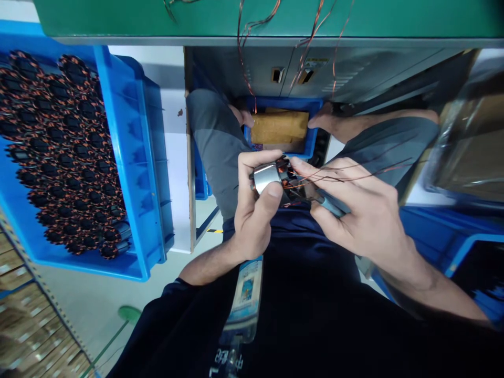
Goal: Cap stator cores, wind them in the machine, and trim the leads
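Observation:
In front of my lap, my left hand (255, 205) is closed round a motor stator (268, 177), a shiny metal cylinder with copper windings at its ends. The thumb presses on its metal side, and the wound end faces right. Close against that end is my right hand (354, 205), its fingers curled round a small tool with a blue-grey handle (333, 206). The tool's tip is partly hidden, so I cannot tell its exact kind. Thin copper wires (346, 179) run from the stator across my right fingers and trail off to the right.
At the left stands a blue crate (136, 157) with many wound stators (63, 152). A green worktop (157, 23) spans the front, loose copper wires (241, 31) hanging from it. Between my feet is a blue bin (317, 123) holding brown cardboard (279, 126). Another blue crate (433, 236) stands right.

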`<move>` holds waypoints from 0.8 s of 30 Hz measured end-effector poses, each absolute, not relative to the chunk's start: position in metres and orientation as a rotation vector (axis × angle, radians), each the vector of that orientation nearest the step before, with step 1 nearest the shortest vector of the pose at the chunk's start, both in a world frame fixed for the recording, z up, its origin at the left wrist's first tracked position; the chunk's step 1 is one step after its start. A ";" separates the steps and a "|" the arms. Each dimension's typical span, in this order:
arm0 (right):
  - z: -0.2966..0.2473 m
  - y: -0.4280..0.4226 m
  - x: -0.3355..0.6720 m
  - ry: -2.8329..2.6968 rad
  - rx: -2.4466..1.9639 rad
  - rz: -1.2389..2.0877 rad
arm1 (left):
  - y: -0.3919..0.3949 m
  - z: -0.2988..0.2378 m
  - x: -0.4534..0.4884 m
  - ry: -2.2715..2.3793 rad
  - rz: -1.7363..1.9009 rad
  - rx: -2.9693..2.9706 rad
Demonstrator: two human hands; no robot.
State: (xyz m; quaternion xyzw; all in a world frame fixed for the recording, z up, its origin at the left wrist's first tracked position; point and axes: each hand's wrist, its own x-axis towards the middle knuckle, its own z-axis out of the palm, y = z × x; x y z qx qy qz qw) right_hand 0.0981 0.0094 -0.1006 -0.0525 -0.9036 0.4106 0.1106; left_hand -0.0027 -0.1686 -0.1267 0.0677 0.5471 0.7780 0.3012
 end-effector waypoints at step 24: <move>-0.228 0.047 0.054 -2.738 -0.623 1.746 | -0.105 -0.223 -0.042 1.133 1.949 -0.696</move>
